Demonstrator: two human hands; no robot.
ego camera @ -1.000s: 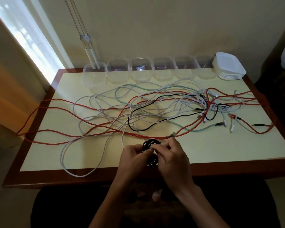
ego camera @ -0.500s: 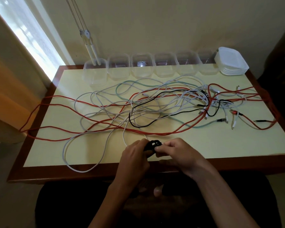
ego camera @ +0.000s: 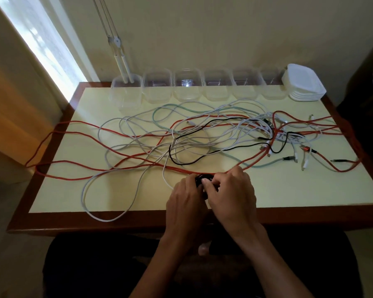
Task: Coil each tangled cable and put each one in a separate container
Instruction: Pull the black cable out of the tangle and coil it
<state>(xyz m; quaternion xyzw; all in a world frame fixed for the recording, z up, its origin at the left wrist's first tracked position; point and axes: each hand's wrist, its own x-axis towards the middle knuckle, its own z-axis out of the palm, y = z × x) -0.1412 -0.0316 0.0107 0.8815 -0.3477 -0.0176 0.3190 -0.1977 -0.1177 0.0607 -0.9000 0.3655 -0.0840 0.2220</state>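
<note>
A small coil of black cable sits between my two hands near the table's front edge, mostly hidden by my fingers. My left hand grips it from the left and my right hand pinches it from the right. Beyond my hands a tangle of cables spreads over the table: long red ones, white ones, a pale green one and another black one. Several clear containers stand in a row along the far edge.
A stack of white lids sits at the far right corner. Red cable loops hang over the table's left edge and right edge. Loose plug ends lie at the right. Blind cords drop into the leftmost container.
My hands have shifted slightly forward onto the table with the black coil; my right hand has closed further over it. The tangle has not moved.
</note>
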